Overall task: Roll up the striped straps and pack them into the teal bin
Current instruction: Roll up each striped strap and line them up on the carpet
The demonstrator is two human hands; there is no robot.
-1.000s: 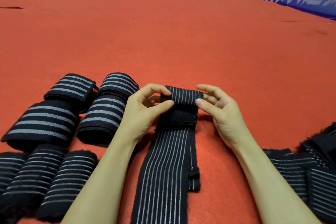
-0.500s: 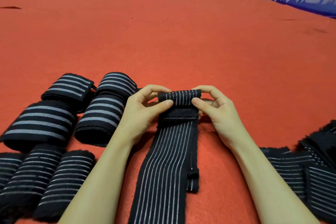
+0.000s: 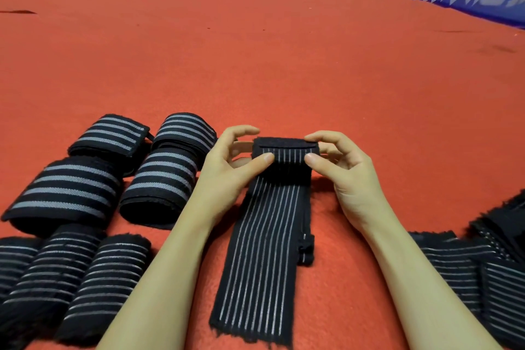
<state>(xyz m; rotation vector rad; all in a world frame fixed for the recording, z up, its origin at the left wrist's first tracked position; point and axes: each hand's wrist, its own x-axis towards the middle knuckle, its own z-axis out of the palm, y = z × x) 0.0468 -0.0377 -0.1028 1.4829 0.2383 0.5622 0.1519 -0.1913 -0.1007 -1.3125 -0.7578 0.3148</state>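
The strap (image 3: 264,241) lies flat on the red floor (image 3: 284,71), its far end already coiled. Both hands, left (image 3: 227,170) and right (image 3: 343,176), pinch that coil's ends, likely to keep it tight. Finished rolls (image 3: 159,179) wait leftward; no bin visible.

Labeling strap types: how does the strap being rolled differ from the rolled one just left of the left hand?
The strap being rolled has many thin stripes; the finished roll has few broad ones. The first is mostly flat, pinched by left hand and right hand; the second lies fully rolled, untouched. Both are black with pale stripes.
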